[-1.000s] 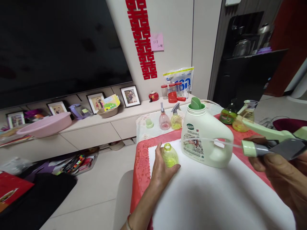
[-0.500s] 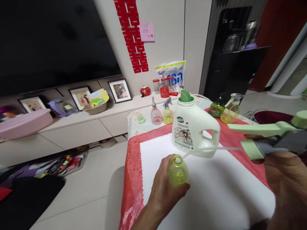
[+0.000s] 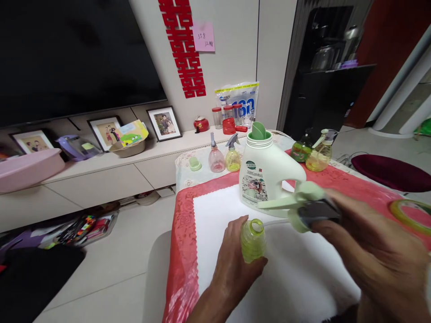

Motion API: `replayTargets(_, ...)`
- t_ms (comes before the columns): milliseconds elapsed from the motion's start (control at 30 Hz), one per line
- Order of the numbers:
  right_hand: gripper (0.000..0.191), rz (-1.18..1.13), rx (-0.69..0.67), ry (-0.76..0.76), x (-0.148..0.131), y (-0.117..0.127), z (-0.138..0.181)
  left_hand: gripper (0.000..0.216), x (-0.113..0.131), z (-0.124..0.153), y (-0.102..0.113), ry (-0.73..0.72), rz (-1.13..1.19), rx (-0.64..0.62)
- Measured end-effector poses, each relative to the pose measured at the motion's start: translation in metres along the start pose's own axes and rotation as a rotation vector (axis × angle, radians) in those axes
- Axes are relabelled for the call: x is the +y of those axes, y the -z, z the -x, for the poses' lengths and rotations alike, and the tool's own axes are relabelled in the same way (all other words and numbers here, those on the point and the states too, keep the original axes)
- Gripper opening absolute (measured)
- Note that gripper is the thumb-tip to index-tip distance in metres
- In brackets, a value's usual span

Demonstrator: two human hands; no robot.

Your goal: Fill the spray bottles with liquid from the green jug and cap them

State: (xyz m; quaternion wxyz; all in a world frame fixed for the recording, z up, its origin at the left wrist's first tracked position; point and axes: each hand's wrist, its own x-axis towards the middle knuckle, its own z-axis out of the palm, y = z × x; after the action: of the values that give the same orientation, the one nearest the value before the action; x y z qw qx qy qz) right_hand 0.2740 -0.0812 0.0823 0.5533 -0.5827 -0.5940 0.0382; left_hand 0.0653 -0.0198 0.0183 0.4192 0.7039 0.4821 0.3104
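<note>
My left hand (image 3: 232, 264) is wrapped round a small yellow-green plastic bottle (image 3: 252, 241) with an open neck, standing on the white cloth (image 3: 215, 211). My right hand (image 3: 367, 251) grips a pale green and grey spray head (image 3: 303, 208), its trigger pointing left. The head's thin clear tube (image 3: 276, 221) reaches toward the bottle's mouth; whether its tip is inside I cannot tell. A large white detergent jug (image 3: 266, 177) with a green spout stands just behind.
Several small spray bottles stand behind the jug, a pink one (image 3: 216, 159), a yellow one (image 3: 233, 158) and two at the right (image 3: 314, 157). A red tablecloth (image 3: 183, 233) edges the table. A low cabinet (image 3: 101, 175) holds framed photos, a pink basin (image 3: 23, 163) and jars.
My right hand has brought the spray head in from the far right to just beside the bottle's mouth. The left hand keeps hold of the bottle, nearly unmoved since half a second ago.
</note>
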Motion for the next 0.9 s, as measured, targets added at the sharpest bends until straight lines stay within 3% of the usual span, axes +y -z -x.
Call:
replayTargets(67,0.044,0.055,-0.102,0.182,-0.005,-0.011,-0.012,0.08,0.002,0.0,0.0,0.007,0.004,0.003)
replayTargets(167,0.033,0.029,-0.227,0.274,-0.009,-0.031,-0.024,0.079,0.002,0.001,0.0,-0.026,0.007,0.033)
replayTargets(333,0.028,-0.013,-0.331,0.312,-0.005,-0.049,-0.024,0.059,0.005,0.0,0.0,-0.158,-0.008,0.031)
replayTargets(567,0.033,-0.053,-0.381,0.317,0.0,-0.057,-0.021,0.07,0.017,-0.004,0.003,-0.258,0.034,0.052)
replayTargets(767,0.033,-0.071,-0.399,0.313,0.001,-0.06,-0.021,0.066,0.016,-0.004,0.003,-0.243,0.083,0.083)
replayTargets(900,0.043,-0.098,-0.441,0.292,0.002,-0.06,-0.02,0.06,0.011,-0.002,0.001,-0.241,0.095,0.073)
